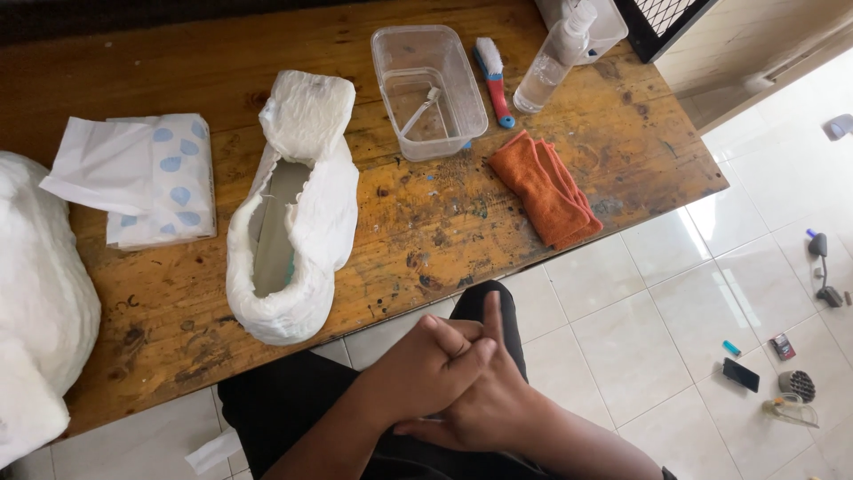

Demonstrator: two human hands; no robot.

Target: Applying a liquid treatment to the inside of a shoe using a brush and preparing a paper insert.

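The left hand (426, 369) and the right hand (484, 400) are clasped together over the lap, fingers folded across one another, holding nothing and touching no tool; they rest below the near edge of the bench (418, 240), apart from everything on it. Nearest to them on the bench lies a white shoe wrapped in white tissue (293, 213), its opening upward, the paper covering it all round and bunched at the toe end. To my judgement the wrapping looks finished, since no part of the shoe's outside shows bare and the hands are idle. Left of it sits an open tissue pack with blue drops (147, 178), one sheet pulled up. Beyond the shoe stands a clear plastic tub (426, 89) with a small white brush lying inside, and just beside it a red-handled brush (493, 76) and a clear spray bottle (551, 62). A folded orange cloth (546, 187) lies near the bench's right edge, unused at this moment.
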